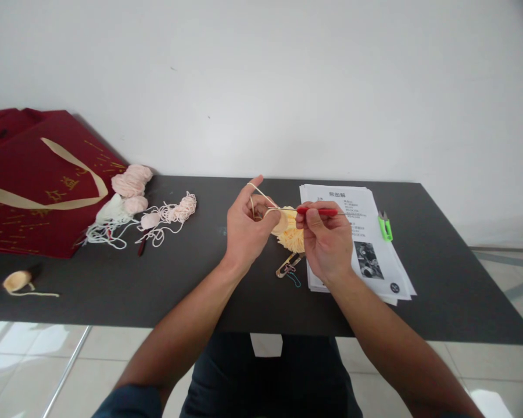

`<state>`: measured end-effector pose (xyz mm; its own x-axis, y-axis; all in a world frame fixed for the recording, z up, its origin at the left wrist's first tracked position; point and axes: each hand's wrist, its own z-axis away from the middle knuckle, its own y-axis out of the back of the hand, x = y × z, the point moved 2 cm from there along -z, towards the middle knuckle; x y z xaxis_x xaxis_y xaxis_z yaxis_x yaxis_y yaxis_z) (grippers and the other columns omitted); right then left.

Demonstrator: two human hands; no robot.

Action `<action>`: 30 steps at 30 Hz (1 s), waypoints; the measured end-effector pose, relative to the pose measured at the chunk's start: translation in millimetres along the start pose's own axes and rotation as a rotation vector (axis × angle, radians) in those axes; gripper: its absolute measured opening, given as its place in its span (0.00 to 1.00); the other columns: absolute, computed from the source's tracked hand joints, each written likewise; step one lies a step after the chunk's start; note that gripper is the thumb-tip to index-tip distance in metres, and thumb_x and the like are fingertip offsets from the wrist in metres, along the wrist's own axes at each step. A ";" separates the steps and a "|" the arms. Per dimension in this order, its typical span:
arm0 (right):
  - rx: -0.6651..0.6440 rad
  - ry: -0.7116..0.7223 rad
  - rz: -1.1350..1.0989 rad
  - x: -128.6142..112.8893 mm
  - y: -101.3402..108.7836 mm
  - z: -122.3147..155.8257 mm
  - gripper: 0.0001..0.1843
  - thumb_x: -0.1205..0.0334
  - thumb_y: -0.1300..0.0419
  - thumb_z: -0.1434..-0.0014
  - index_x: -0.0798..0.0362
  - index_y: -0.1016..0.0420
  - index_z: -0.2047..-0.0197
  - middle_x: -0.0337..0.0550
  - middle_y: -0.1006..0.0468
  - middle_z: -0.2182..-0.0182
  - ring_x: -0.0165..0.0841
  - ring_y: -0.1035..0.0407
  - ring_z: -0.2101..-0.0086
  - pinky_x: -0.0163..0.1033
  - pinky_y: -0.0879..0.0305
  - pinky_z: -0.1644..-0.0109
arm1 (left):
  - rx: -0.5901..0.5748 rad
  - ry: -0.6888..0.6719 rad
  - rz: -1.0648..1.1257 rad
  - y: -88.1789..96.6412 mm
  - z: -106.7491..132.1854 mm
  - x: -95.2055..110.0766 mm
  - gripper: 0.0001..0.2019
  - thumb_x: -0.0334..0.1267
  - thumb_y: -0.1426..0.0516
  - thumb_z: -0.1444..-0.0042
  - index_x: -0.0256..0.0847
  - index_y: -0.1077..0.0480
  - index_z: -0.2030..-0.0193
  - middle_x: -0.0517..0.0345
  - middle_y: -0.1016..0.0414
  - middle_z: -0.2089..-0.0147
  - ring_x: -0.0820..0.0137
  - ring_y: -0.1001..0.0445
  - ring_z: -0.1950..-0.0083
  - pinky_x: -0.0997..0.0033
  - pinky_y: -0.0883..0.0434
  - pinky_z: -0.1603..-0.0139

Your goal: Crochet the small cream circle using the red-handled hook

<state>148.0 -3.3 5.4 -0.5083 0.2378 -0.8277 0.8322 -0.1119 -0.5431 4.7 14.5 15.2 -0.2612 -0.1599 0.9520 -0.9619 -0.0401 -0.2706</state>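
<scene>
My right hand (pixel 326 238) is closed around the red handle of a crochet hook (pixel 317 211), whose thin metal shaft points left. The shaft reaches the fingers of my left hand (pixel 253 223). Pale yellow yarn (pixel 265 194) runs over the raised index finger of that hand. Between its thumb and fingers is a small pale yellow crochet piece (pixel 280 224), mostly covered by the hand. Behind and below both hands lies a yellow yarn ball (pixel 291 239) on the dark table (pixel 192 290).
Printed sheets (pixel 331 278) lie under and beside my right hand, with green thread snips (pixel 386 226) on their right edge. Nearer me are a large safety pin (pixel 283 268) and small stitch markers (pixel 294 278). Leftward are pink yarn (pixel 133 180), a red bag (pixel 30 174) and a cream crocheted cup (pixel 17 281).
</scene>
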 end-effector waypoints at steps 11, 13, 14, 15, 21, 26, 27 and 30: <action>-0.009 0.195 0.116 -5.8 3.7 1.6 0.08 0.59 0.27 0.43 0.47 0.23 0.65 0.36 0.19 0.66 0.26 0.29 0.72 0.35 0.32 0.67 | 0.070 -0.031 -0.036 1.0 0.5 3.2 0.30 0.28 0.36 0.53 0.43 0.27 0.40 0.65 0.26 0.67 0.76 0.30 0.69 0.74 0.33 0.67; -0.013 0.220 0.136 -5.8 4.6 2.2 0.08 0.59 0.28 0.41 0.47 0.23 0.64 0.36 0.19 0.65 0.26 0.29 0.72 0.35 0.32 0.67 | 0.076 -0.036 -0.026 0.7 0.8 3.6 0.30 0.29 0.36 0.53 0.43 0.27 0.40 0.65 0.26 0.67 0.76 0.30 0.69 0.74 0.33 0.67; -0.013 0.228 0.144 -5.6 5.0 2.4 0.08 0.59 0.28 0.41 0.46 0.23 0.64 0.36 0.19 0.65 0.26 0.29 0.72 0.35 0.32 0.67 | 0.075 -0.037 -0.022 0.5 1.0 3.6 0.30 0.29 0.36 0.53 0.43 0.27 0.41 0.65 0.26 0.67 0.76 0.30 0.69 0.74 0.33 0.67; -0.013 0.234 0.150 -5.3 5.2 2.7 0.07 0.59 0.28 0.41 0.46 0.23 0.64 0.36 0.19 0.64 0.26 0.29 0.72 0.35 0.32 0.67 | 0.075 -0.038 -0.017 0.3 1.1 3.6 0.29 0.29 0.36 0.53 0.43 0.27 0.41 0.65 0.26 0.67 0.76 0.30 0.69 0.74 0.33 0.67; -0.001 0.260 0.155 -2.6 5.8 3.9 0.07 0.61 0.28 0.42 0.46 0.22 0.63 0.37 0.18 0.64 0.27 0.27 0.71 0.36 0.29 0.67 | 0.087 -0.061 0.019 0.0 2.3 2.4 0.29 0.28 0.35 0.53 0.44 0.27 0.41 0.66 0.26 0.67 0.77 0.30 0.69 0.75 0.33 0.67; 0.029 0.320 0.207 -0.9 2.4 8.4 0.06 0.63 0.28 0.42 0.45 0.20 0.63 0.37 0.16 0.64 0.28 0.25 0.71 0.37 0.26 0.67 | 0.127 -0.065 0.015 -0.4 3.5 1.5 0.27 0.30 0.34 0.52 0.45 0.26 0.42 0.66 0.26 0.67 0.77 0.31 0.71 0.75 0.34 0.69; 0.031 0.342 0.220 -1.1 1.0 10.3 0.06 0.64 0.28 0.42 0.44 0.20 0.62 0.37 0.16 0.64 0.28 0.24 0.71 0.38 0.26 0.67 | 0.134 -0.068 0.014 -0.5 3.9 1.4 0.27 0.30 0.34 0.52 0.45 0.26 0.43 0.66 0.26 0.67 0.77 0.31 0.71 0.75 0.34 0.69; -0.004 0.423 0.274 -3.2 -2.9 16.6 0.08 0.68 0.31 0.40 0.44 0.18 0.61 0.38 0.16 0.63 0.30 0.23 0.70 0.39 0.24 0.67 | 0.151 -0.095 0.023 -0.9 5.3 0.4 0.25 0.29 0.34 0.51 0.46 0.26 0.44 0.66 0.26 0.67 0.77 0.31 0.70 0.75 0.32 0.68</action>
<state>143.4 -19.8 7.2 -0.1369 0.5703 -0.8099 0.9237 -0.2220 -0.3124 5.8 9.3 15.0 -0.2670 -0.2548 0.9294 -0.9307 -0.1819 -0.3172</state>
